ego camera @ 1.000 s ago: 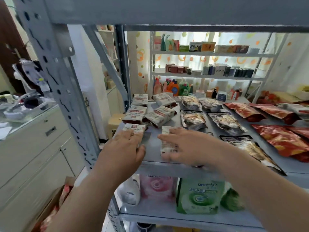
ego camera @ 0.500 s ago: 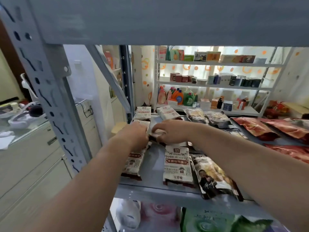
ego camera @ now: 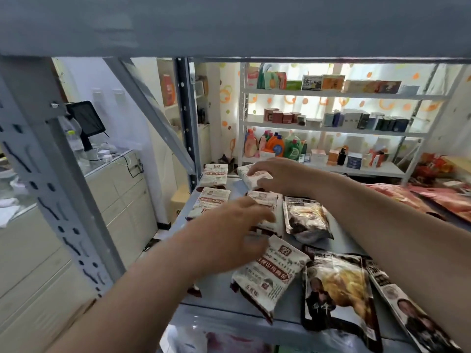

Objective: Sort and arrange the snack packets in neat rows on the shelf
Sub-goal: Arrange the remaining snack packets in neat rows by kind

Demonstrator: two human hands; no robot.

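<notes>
- Head view, looking down on a grey metal shelf (ego camera: 339, 240) strewn with snack packets.
- Right hand (ego camera: 280, 177) stretched to the back of the shelf, fingers and thumb curled over the edge of the far white packet (ego camera: 251, 177) and pinching it. Packet skewed, not square to its neighbour.
- Left hand (ego camera: 229, 233) nearer and blurred, fingers spread and fairly straight, holding nothing. Placed over the lower part of the middle white packet (ego camera: 265, 200); contact impossible to tell.
- Along the left edge, one behind the other: the back-left white packet (ego camera: 215, 174) and the left white packet (ego camera: 212, 201), both flat and roughly square to the edge.
- Near white packet (ego camera: 270, 272) lying askew, lower corner at the front lip.
- To the right: a dark packet (ego camera: 307, 217) just beside the middle white packet; a front dark packet (ego camera: 339, 289) touching the near white packet; a rightmost dark packet (ego camera: 407, 314) partly under the right forearm.
- Red packets (ego camera: 433, 197) at the far right, blurred.
- Behind, a white rack (ego camera: 331, 94) with boxes and detergent bottles (ego camera: 277, 146).
- At left, a perforated grey upright (ego camera: 51, 179) and a black screen (ego camera: 85, 121) above a counter.
</notes>
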